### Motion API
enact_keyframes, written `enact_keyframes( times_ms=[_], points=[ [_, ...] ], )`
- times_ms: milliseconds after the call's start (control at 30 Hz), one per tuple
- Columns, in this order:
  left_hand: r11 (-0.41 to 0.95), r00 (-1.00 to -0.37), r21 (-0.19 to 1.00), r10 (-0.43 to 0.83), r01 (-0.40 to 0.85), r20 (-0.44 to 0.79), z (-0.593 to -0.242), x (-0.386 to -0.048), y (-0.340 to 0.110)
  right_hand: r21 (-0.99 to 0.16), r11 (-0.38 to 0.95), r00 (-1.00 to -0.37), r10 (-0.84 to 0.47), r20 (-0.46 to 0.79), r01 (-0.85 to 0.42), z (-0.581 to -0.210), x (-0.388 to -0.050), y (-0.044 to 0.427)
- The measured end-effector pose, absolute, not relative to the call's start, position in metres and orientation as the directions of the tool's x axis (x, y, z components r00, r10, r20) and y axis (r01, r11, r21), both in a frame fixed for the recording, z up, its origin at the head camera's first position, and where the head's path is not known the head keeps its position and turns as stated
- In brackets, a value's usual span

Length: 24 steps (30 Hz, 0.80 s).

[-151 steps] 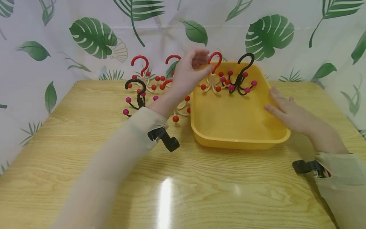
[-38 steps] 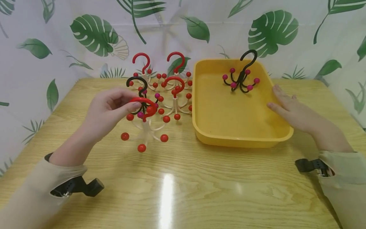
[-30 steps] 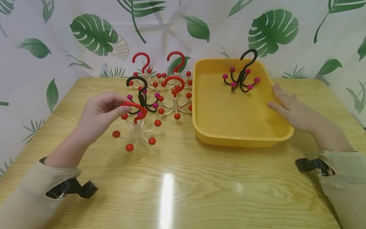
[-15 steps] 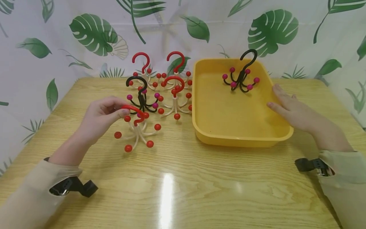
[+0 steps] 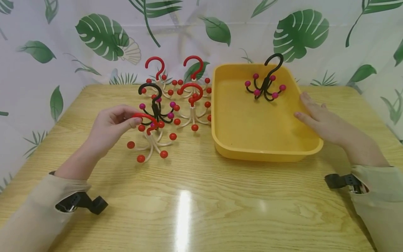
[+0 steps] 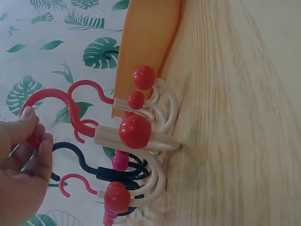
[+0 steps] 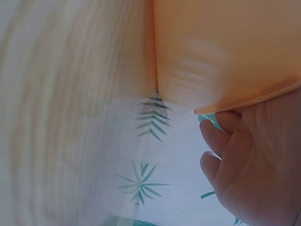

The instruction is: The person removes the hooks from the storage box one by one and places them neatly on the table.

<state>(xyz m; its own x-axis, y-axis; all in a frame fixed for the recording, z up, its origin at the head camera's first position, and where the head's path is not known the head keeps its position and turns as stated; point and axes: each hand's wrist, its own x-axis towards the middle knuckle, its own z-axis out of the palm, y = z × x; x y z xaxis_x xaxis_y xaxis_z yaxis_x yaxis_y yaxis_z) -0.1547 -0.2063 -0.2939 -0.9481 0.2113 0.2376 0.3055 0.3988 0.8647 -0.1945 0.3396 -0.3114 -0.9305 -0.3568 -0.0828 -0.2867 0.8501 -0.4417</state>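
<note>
My left hand (image 5: 108, 129) pinches the red hook of a multi-arm hook hanger (image 5: 153, 141) with cream arms and red ball tips. In the left wrist view, thumb and fingers hold the tip of that hook; the arms are low over the table, and I cannot tell whether they touch it. Just behind it stands a black hook hanger (image 5: 156, 112) with magenta balls, partly covered. My right hand (image 5: 327, 122) rests on the right rim of a yellow tray (image 5: 267, 153), thumb on the inner side. Inside the tray's far end stands another black hook hanger (image 5: 266, 84).
More red-hooked hangers stand left of the tray: one (image 5: 192, 112) beside its left wall, one (image 5: 194, 66) behind that, and one (image 5: 157, 66) at the back left. All stand on a wooden table (image 5: 239, 203) before a leaf-print backdrop (image 5: 176, 38).
Five seconds ago the red-hooked hanger was inside the tray at my left hand; it moved left and toward me over the table. Lately it lowered, then rose slightly. My right hand stayed on the rim.
</note>
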Motion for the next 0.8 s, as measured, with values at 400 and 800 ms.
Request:
enact_keyframes(
  times_ms=[400, 800],
  points=[
    [0.417, -0.962, 0.868, 0.170, 0.268, 0.216, -0.2934, -0.1551, -0.2067, -0.442, 0.849, -0.929, -0.360, -0.080, -0.291, -0.3108, -0.1950, 0.3396],
    [0.456, -0.959, 0.844, 0.155, 0.283, 0.238, -0.2899, -0.1552, -0.2050, -0.439, 0.850, -0.930, -0.359, -0.078, -0.291, -0.3114, -0.1954, 0.3398]
  ],
)
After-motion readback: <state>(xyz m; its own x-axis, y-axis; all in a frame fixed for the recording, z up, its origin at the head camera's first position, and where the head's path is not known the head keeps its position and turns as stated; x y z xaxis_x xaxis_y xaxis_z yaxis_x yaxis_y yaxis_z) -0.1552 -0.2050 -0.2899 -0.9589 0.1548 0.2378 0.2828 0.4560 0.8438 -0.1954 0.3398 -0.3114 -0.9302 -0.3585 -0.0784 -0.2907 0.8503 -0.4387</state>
